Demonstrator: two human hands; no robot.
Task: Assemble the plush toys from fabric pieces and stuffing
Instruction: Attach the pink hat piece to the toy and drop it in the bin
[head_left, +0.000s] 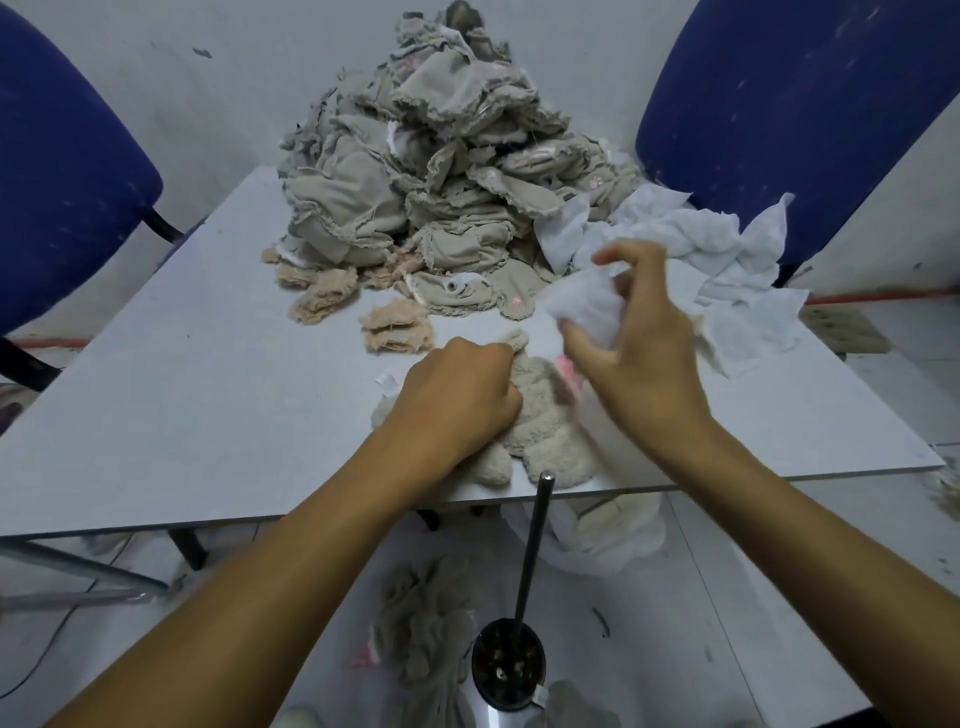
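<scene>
White table (208, 405): left hand (457, 402) grips cream plush toy (545, 431) at near edge; right hand (634, 353) pinches white stuffing (584, 304) just above.

No legible text anywhere.

Left hand (457, 395) gripping cream plush toy (545, 431), right hand (634, 332) clutching white stuffing (587, 306)

Much of the cream plush toy (545, 415) lies hidden under the left hand (457, 402), while the right hand (639, 343) beside the toy is motion-blurred.
</scene>
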